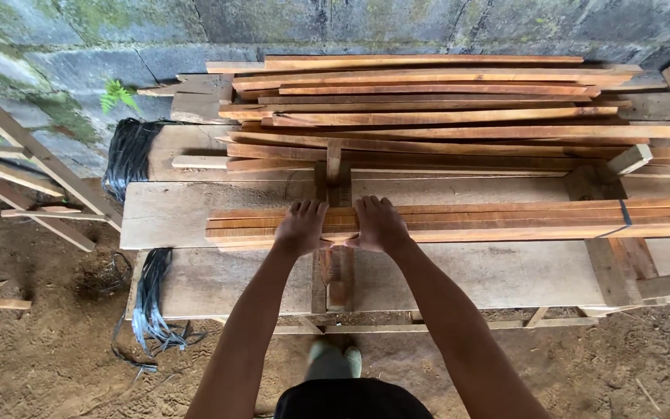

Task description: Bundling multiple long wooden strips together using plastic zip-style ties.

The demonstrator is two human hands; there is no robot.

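Note:
A bundle of thin reddish wooden slats [505, 219] lies lengthwise on a grey plank bench [172, 213]. A dark strap [624, 215] runs around the bundle near its right part. My left hand [301, 227] rests palm down on top of the bundle, fingers spread. My right hand [378, 223] lies flat on it just beside the left hand, fingers pointing away from me. Neither hand grips anything. My feet [333, 360] show below the bench edge.
A loose pile of similar slats [436, 109] lies behind against a mossy block wall [288, 27]. Black strapping [128, 155] hangs at the bench's left end, with more of it [151, 299] lower down. A wooden frame [25, 171] leans at left. The ground is dirt.

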